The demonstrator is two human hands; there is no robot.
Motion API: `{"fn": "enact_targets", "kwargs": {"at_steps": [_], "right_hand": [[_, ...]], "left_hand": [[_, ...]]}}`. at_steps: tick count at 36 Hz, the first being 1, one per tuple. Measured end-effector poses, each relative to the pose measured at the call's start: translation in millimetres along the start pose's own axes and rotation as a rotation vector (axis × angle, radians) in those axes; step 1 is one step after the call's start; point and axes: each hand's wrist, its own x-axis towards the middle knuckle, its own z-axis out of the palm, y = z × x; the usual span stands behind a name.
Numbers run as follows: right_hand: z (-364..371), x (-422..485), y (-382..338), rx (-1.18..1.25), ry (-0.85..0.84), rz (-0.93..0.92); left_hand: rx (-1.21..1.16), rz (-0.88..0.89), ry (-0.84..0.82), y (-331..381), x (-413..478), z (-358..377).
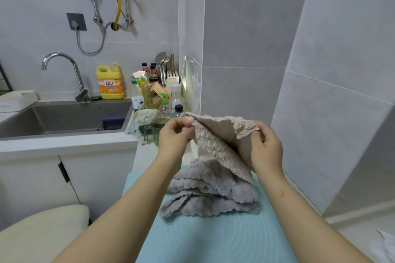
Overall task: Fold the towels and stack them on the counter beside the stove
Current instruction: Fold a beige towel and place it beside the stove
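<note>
Both hands are holding the beige towel [215, 136] up in the air over the table [147, 156]. Left hand [176, 134] is pinching the top left corner between thumb and fingertips. Right hand [266, 151] is gripping the right edge, fingers curling round the cloth. Hands are apart, so the top edge is stretching out between them, probably squaring it up for a first fold. Lower part is draping down onto the grey towels [213, 192], which are lying in a loose, rumpled heap on the teal mat [213, 239] at the near end. Bottles [149, 94] and a green cup [158, 129] are crowding the far end and the sink [64, 117] is sitting far left, so the mat is likely serving as the working space. Stove isn't showing; can't tell where the stack is going.
</note>
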Motion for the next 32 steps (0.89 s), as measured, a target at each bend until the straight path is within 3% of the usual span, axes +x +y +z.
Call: {"fn": "enact_targets", "kwargs": {"at_steps": [8, 12, 15, 22, 27, 32], "right_hand": [[-8, -12, -35, 0.187, 0.102, -0.099], [-4, -25, -43, 0.231, -0.006, -0.097], [3, -35, -39, 0.276, -0.106, 0.004], [24, -64, 35, 0.014, -0.387, 0.429], [19, -97, 75, -0.121, -0.518, 0.600], [17, -118, 98, -0.239, -0.616, 0.642]], "left_hand": [[-0.189, 0.035, 0.038, 51, -27, -35], [-0.213, -0.023, 0.084, 57, -42, -58], [-0.185, -0.139, 0.116, 52, -48, -78], [0.132, -0.475, 0.101, -15, -50, -121], [0.460, -0.437, 0.094, -76, -60, -137], [0.901, -0.313, -0.132, -112, -80, -135]]}}
